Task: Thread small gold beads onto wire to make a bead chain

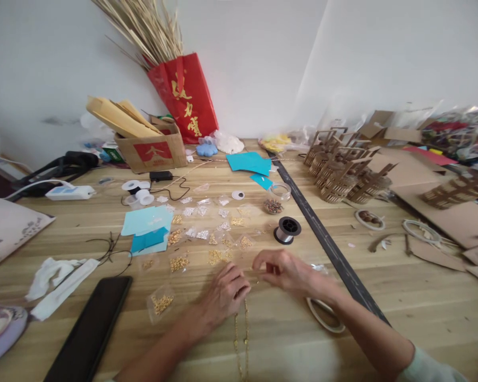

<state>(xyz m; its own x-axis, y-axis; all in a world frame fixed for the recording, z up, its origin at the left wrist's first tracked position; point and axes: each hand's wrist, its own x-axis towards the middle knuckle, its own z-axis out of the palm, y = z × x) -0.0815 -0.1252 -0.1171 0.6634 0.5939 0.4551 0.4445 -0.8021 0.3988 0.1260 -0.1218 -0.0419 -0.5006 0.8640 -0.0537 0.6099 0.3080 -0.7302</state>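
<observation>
A thin gold chain point(246, 339) runs down over the table's front part in two strands, with small gold pieces along it. Its upper end goes under the curled fingers of my left hand point(228, 289), which are closed on it. To the right, my right hand point(282, 270) is raised a little, thumb and forefinger drawn together; whatever is between them is too small to make out. A tiny gold bit point(257, 282) lies between the hands. Just beyond are small bags of gold findings point(215, 257), and a spool of clear thread point(287, 230) stands past my right hand.
A black phone point(91, 329) and a bag of gold pieces point(161, 303) lie left. Blue sheets point(149, 228) and a bowl of beads point(273, 206) sit farther back. A black strip point(322, 233) crosses the table; small woven baskets point(338, 170) stand at right.
</observation>
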